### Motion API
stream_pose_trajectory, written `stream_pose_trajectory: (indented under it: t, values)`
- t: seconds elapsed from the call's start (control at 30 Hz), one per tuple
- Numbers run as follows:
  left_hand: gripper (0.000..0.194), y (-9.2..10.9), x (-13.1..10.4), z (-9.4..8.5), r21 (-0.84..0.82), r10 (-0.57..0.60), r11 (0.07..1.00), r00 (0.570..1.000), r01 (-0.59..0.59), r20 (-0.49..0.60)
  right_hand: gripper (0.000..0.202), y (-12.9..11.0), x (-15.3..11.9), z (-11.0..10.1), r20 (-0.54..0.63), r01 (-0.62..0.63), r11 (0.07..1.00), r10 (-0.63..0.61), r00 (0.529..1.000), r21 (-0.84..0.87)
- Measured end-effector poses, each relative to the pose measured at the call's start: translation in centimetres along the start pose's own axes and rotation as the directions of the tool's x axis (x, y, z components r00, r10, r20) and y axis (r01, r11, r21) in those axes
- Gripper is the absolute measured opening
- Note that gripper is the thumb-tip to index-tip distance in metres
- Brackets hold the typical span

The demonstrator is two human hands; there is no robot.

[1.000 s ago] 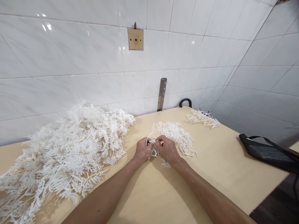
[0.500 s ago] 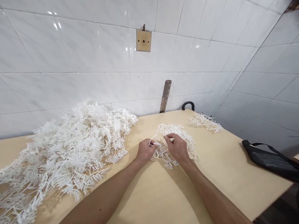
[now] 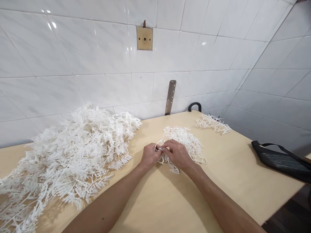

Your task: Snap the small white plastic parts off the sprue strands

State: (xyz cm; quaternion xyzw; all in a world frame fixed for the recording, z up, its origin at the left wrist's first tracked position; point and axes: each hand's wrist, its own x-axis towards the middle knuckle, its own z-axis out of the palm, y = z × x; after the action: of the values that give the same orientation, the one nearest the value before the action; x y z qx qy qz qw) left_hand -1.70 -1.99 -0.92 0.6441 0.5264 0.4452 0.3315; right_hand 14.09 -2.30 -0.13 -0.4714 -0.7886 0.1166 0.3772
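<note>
My left hand (image 3: 150,155) is closed on the stems of a small bunch of white branching strands (image 3: 174,167), held just above the table. Close against it, my right hand (image 3: 177,154) pinches at the same stems, its fingertips touching the bunch beside the left fingers. A thin white strand loops up between the hands. Right behind them lies a flat pile of white sprigs (image 3: 185,137). To the left spreads a large, tangled heap of white feathery sprigs (image 3: 82,155).
The pale wooden table (image 3: 233,161) meets a tiled wall. A smaller group of white sprigs (image 3: 212,124) lies at the back right, near a black curved handle (image 3: 195,104). A metal strip (image 3: 170,97) leans on the wall. A black mesh bag (image 3: 279,161) rests at the right edge.
My right hand has moved left and closed in on the stems at my left hand. The view has shifted slightly.
</note>
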Motion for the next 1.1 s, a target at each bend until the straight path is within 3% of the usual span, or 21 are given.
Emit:
stream_pose_trajectory:
  t: [0.13, 0.37, 0.7, 1.1]
  values:
    - [0.016, 0.4, 0.04, -0.13, 0.022, -0.017, 1.0, 0.999, 0.016, 0.036, 0.017, -0.82, -0.12, -0.07, 0.007, -0.026, 0.998, 0.027, 1.0, -0.056]
    - [0.01, 0.48, 0.03, -0.47, -0.036, -0.001, 0.999, 1.0, 0.002, 0.022, 0.01, -0.59, 0.0, 0.11, -0.04, -0.245, 0.968, 0.247, 0.968, 0.056]
    - [0.012, 0.26, 0.03, -0.31, -0.027, 0.039, 0.999, 0.998, -0.038, 0.046, 0.016, -0.76, 0.16, -0.21, 0.011, -0.316, 0.924, 0.321, 0.947, 0.216]
    - [0.015, 0.24, -0.24, -0.49, 0.082, 0.109, 0.99, 0.99, -0.117, 0.091, 0.022, -0.69, 0.07, -0.54, 0.116, -0.31, 0.905, 0.289, 0.95, 0.29]
